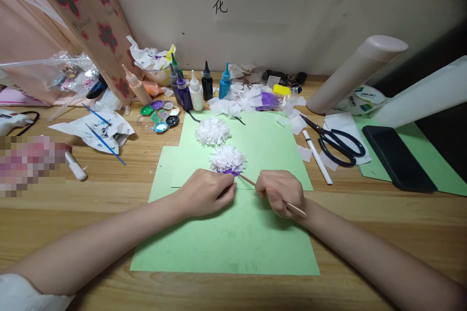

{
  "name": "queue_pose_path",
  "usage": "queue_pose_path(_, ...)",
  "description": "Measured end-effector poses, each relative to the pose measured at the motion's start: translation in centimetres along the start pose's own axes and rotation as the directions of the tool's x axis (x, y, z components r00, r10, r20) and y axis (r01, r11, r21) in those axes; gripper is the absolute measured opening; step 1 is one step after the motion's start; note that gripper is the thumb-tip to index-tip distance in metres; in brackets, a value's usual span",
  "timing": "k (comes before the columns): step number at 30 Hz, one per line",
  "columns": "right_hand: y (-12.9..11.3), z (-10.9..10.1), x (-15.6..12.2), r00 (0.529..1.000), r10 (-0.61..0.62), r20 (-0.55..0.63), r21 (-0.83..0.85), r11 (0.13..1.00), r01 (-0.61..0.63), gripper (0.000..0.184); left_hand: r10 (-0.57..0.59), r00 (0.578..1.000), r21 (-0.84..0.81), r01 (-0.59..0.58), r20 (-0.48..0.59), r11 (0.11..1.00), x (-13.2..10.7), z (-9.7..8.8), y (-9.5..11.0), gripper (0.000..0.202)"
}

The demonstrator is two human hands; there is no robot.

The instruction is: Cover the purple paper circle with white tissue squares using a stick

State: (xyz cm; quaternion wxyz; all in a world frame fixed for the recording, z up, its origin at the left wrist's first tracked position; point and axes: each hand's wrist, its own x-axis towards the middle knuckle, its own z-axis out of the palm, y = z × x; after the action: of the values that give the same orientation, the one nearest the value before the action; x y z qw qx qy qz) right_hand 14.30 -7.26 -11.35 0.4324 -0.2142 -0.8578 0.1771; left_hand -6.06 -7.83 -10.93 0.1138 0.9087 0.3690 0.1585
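Note:
My right hand (pixel 280 193) is closed around a thin wooden stick (pixel 248 181), whose tip reaches toward a small purple piece (pixel 229 172). Thumb and fingers of my left hand (pixel 211 193) are pinched together at that purple piece, just below the nearer white paper pom-pom flower (pixel 227 158). Whether the piece is paper or clay I cannot tell, and my fingers partly cover it. Behind it lies a second white paper pom-pom flower (pixel 213 130), on an upper green sheet (pixel 262 150). Another green sheet (pixel 226 248) extends under my hands toward me.
Paint bottles (pixel 196 91) stand at the back beside a paint palette (pixel 158 115). Two blue brushes (pixel 105 144) rest on stained tissue at left. On the right are black-handled scissors (pixel 337 143), a white pen (pixel 316 158) and a black phone (pixel 399 158). White paper scraps (pixel 233 99) lie along the wall.

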Motion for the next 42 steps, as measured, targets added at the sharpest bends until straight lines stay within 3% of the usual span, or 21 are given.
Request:
queue_pose_path(13,0.21,0.08,0.05,0.999,0.042,-0.007,-0.031,0.999,-0.042,0.030,0.012,1.000,0.020,-0.012,-0.015,1.000,-0.11,0.14,-0.04,0.027)
queue_pose_path(17,0.11,0.00,-0.03,0.999,0.009,-0.040,-0.006,1.000,-0.009,0.033,0.005,1.000,0.014,-0.005,0.000,1.000,-0.13,0.09,-0.07,0.026)
queue_pose_path(25,-0.23,-0.29,0.00,0.993,-0.102,0.053,-0.046,0.993,0.104,0.035,-0.001,1.000,-0.002,0.001,0.005,1.000,-0.01,0.02,0.04,0.025)
queue_pose_path(28,-0.48,-0.51,0.03,0.990,-0.123,0.063,-0.047,0.991,0.126,0.036,-0.039,0.997,-0.041,0.036,-0.064,0.999,-0.19,0.00,0.04,0.023)
queue_pose_path(34,-0.30,-0.54,-0.11,0.999,-0.054,-0.006,-0.058,0.997,0.054,0.034,-0.207,0.963,-0.061,0.199,-0.173,0.978,-0.27,0.00,0.07,0.012)
queue_pose_path(42,-0.15,-0.35,-0.07,0.994,-0.109,0.030,-0.053,0.992,0.110,0.033,-0.101,0.955,0.093,0.131,-0.280,0.987,0.20,0.55,-0.38,0.013)
